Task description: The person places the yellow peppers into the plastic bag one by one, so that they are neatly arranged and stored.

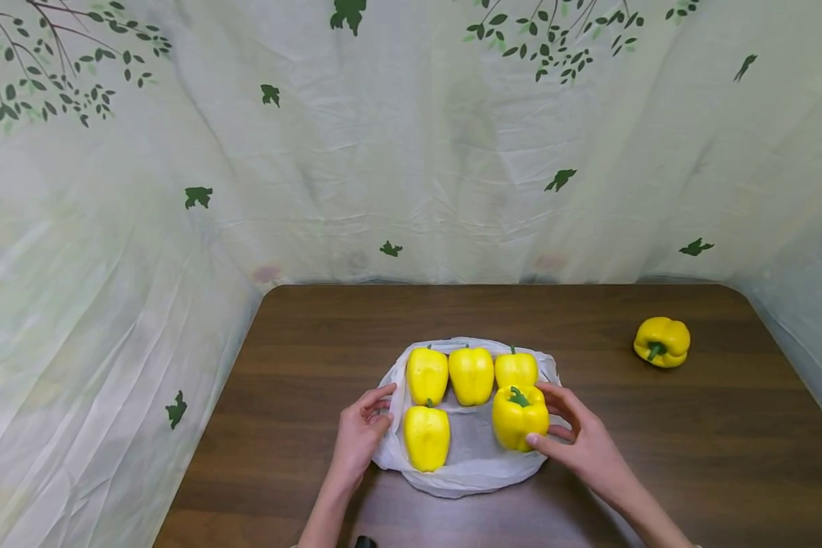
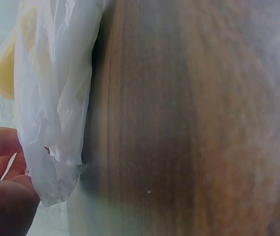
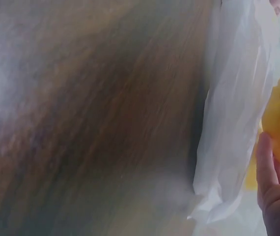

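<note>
A person's two forearms [image 1: 640, 498] enter from the near edge, framing the work between them. The held pepper [image 1: 520, 417], yellow with its green stem uppermost, is at the right side of a white plastic bag [image 1: 466, 481], overlapping the pepper behind it in the head view. The right hand [image 1: 585, 445] is partly closed, thumb and fingers spread around the pepper's right side; this side grip presumably leaves the stem and left flank free of the neighbours. The left hand [image 1: 359, 428] has bent, parted fingers against the bag's opposite rim, probably to steady it; whether they pinch the plastic cannot be told.

Within the bag, three peppers [image 1: 472, 377] form a far row and a fourth pepper [image 1: 426, 440] lies at near left, their stems pointing away from the person; the common direction suggests deliberate ranking for compactness. The rim encircles them, likely folded low for access.

Well apart at far right, a loose pepper [image 1: 661, 342] lies on its side on the table [image 1: 301, 358], a dark brown wood-grained surface, paler with glare at its near part. A small black object [image 1: 365, 542] is cut off at the lower edge. Beyond hangs pale, creased cloth [image 1: 418, 137] printed with leafy branches.
</note>
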Demonstrator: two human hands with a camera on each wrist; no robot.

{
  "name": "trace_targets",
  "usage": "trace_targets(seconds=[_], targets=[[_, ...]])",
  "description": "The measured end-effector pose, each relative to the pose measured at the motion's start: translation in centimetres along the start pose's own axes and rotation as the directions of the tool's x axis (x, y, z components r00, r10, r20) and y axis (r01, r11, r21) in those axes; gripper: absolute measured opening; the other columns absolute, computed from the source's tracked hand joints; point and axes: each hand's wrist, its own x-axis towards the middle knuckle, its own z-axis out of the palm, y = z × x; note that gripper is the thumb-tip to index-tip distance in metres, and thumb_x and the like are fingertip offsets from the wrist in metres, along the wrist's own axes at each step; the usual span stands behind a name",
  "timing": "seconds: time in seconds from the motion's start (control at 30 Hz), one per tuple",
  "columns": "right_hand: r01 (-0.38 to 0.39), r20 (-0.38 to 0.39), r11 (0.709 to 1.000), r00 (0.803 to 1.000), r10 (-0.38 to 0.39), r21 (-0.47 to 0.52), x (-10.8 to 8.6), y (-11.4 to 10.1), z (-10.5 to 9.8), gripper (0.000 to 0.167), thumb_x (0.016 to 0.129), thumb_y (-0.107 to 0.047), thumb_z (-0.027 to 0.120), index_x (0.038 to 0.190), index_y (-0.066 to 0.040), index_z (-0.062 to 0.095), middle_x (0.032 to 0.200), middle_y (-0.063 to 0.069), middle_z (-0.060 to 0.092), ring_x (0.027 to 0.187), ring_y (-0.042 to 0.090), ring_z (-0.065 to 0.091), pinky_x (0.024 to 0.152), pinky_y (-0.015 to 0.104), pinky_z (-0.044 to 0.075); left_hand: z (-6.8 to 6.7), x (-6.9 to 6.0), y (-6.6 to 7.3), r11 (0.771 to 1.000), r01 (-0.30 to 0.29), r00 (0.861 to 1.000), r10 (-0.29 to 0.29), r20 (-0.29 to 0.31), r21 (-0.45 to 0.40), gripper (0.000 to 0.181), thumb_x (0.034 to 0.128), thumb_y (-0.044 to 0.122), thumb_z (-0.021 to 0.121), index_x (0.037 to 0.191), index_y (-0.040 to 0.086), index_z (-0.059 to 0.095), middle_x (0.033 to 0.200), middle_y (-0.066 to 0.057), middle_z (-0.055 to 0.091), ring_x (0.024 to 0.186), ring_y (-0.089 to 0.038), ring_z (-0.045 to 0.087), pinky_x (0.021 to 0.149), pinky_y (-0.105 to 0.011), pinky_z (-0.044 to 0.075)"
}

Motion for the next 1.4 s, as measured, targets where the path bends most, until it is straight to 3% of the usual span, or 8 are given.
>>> trace_targets(seconds=[0.67,1.03,1.4], targets=[[0.011,0.068,0.995,0.998,-0.018,0.104,0.5,0.5,1.9,0.068,0.078,-0.022,0.083,0.138,-0.016,0.050,0.131,0.011,0.054,0.114,0.032,0.052,0.086,0.031,0.054,0.0,0.2,-0.1,1.000,0.017,1.000,-0.017,0.001,0.025,0.042,0.0859,-0.013,0.057,0.125,-0.002,0.065,0.118,-0.017,0.063,0.104,-0.033,0.059,0.084,-0.021,0.050],[0.010,0.077,0.986,0.997,-0.023,0.166,0.5,1.0,2.9,0.071,0.077,-0.016,0.084,0.139,-0.016,0.050,0.135,0.012,0.052,0.119,0.035,0.051,0.088,0.032,0.053,0.1,0.1,-0.2,1.000,0.011,1.000,-0.011,-0.005,0.016,0.042,0.0853,-0.015,0.056,0.125,-0.002,0.065,0.117,-0.018,0.064,0.103,-0.034,0.059,0.083,-0.021,0.050],[0.002,0.100,0.989,0.995,-0.017,0.149,0.7,0.6,3.6,0.071,0.075,-0.018,0.085,0.137,-0.017,0.051,0.133,0.009,0.055,0.118,0.032,0.051,0.089,0.031,0.053,0.2,0.0,0.0,1.000,0.006,1.000,-0.006,-0.006,0.025,0.043,0.0850,-0.015,0.056,0.124,0.000,0.066,0.116,-0.017,0.064,0.102,-0.033,0.059,0.084,-0.021,0.050]])
